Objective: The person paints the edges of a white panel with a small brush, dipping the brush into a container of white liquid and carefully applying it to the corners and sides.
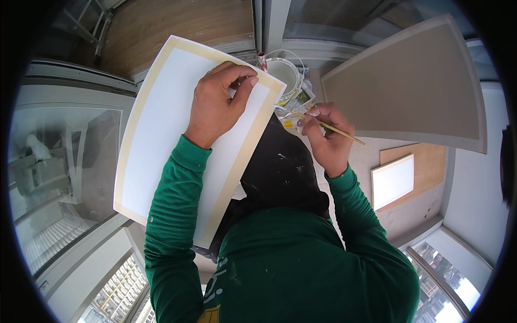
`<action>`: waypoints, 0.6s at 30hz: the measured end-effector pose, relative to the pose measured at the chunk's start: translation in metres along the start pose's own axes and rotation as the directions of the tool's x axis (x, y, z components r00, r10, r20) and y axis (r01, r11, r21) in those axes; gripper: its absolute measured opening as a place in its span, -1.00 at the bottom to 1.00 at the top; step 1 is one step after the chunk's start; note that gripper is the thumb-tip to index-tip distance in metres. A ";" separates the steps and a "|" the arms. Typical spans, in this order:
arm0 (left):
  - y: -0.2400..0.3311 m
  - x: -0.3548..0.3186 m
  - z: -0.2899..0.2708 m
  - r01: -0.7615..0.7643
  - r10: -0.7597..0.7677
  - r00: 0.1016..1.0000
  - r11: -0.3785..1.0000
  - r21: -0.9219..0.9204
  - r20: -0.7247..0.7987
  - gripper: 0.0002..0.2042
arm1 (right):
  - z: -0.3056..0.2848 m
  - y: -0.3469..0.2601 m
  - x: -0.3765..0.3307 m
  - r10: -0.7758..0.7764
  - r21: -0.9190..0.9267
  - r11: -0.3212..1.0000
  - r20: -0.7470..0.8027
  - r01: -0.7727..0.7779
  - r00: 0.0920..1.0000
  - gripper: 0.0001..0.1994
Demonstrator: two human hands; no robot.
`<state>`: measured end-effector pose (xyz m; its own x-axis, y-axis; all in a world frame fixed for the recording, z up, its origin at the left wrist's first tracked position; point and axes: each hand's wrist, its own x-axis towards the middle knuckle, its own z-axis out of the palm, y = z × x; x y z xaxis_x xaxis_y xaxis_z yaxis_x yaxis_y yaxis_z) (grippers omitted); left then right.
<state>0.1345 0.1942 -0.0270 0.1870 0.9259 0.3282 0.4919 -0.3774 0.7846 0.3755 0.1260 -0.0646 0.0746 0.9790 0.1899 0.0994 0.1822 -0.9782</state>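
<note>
A large white panel (161, 113) with a cream tape-like border lies tilted across my lap on the left. My left hand (215, 102) rests over its upper right part, fingers curled and thumb drawn in near the border. Whatever the fingertips may pinch is hidden. To the right of the panel, my right hand (329, 141) grips a thin paintbrush with a pale wooden handle (347, 134). Its working end points left towards the panel's edge and is too small to make out clearly. Just beyond the hands stands a white paint bucket (284, 75) with a wire handle.
A big grey-brown panel (404, 86) leans at the upper right. A small white panel (393, 182) lies on a brown board (428, 169) on the floor. Beside the bucket are a red-topped item (262, 61) and paint-marked packaging (305, 94). Glass doors (64, 167) stand on the left.
</note>
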 end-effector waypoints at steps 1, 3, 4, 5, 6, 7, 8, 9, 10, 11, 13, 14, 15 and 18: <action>0.000 0.000 0.000 -0.001 0.001 1.000 1.000 -0.003 0.000 -0.89 | 0.000 0.002 0.003 -0.008 -0.037 0.999 -0.013 0.007 1.000 -0.86; -0.001 0.000 0.000 -0.008 0.008 1.000 1.000 0.007 0.004 -0.89 | 0.001 0.009 0.008 -0.027 -0.018 0.999 -0.037 0.027 0.999 -0.86; -0.001 0.001 0.000 -0.012 0.012 1.000 1.000 0.012 0.007 -0.89 | 0.001 0.011 0.010 -0.037 -0.009 0.999 -0.049 0.037 0.998 -0.86; 0.000 0.001 0.000 -0.016 0.016 1.000 1.000 0.013 0.003 -0.90 | 0.001 0.010 0.010 -0.038 0.006 0.999 -0.062 0.038 0.997 -0.86; 0.000 0.002 0.000 -0.019 0.019 1.000 1.000 0.016 -0.002 -0.91 | 0.001 0.009 0.010 -0.038 0.022 0.999 -0.075 0.039 0.997 -0.86; 0.001 0.002 0.000 -0.022 0.022 1.000 1.000 0.019 -0.006 -0.91 | 0.002 0.009 0.010 -0.037 0.038 0.998 -0.087 0.041 0.996 -0.86; 0.001 0.002 0.000 -0.023 0.023 1.000 0.999 0.024 -0.011 -0.91 | 0.002 0.007 0.010 -0.049 0.024 0.998 -0.084 0.051 0.995 -0.85; 0.000 0.002 0.000 -0.026 0.026 1.000 0.999 0.027 -0.015 -0.91 | 0.002 0.006 0.009 -0.060 0.009 0.998 -0.084 0.061 0.995 -0.85; 0.000 0.002 0.000 -0.028 0.029 0.999 0.999 0.031 -0.019 -0.92 | 0.003 0.005 0.007 -0.071 -0.007 0.997 -0.083 0.071 0.994 -0.85; 0.000 0.002 0.000 -0.025 0.025 1.000 0.999 0.030 -0.017 -0.92 | 0.003 0.005 0.005 -0.086 -0.033 0.996 -0.051 0.084 0.995 -0.85; 0.001 0.002 0.000 -0.019 0.020 1.000 0.999 0.031 -0.017 -0.92 | 0.003 0.004 -0.001 -0.115 -0.083 0.990 0.016 0.116 0.993 -0.85; 0.002 0.002 0.000 -0.017 0.018 1.000 0.999 0.033 -0.014 -0.92 | 0.003 0.001 -0.004 -0.096 -0.068 0.993 0.031 0.098 0.995 -0.85; 0.002 0.003 0.000 -0.014 0.015 1.000 0.999 0.034 -0.011 -0.92 | 0.004 -0.004 -0.007 -0.076 -0.053 0.996 0.045 0.078 0.996 -0.86; 0.003 0.003 0.000 -0.010 0.011 1.000 1.000 0.030 -0.008 -0.91 | 0.003 -0.008 -0.011 -0.033 0.024 0.999 0.059 0.032 0.998 -0.87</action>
<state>0.1365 0.1960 -0.0234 0.1854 0.9217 0.3406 0.5150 -0.3864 0.7652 0.3710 0.1141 -0.0596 0.0128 0.9760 0.2172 0.0780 0.2156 -0.9734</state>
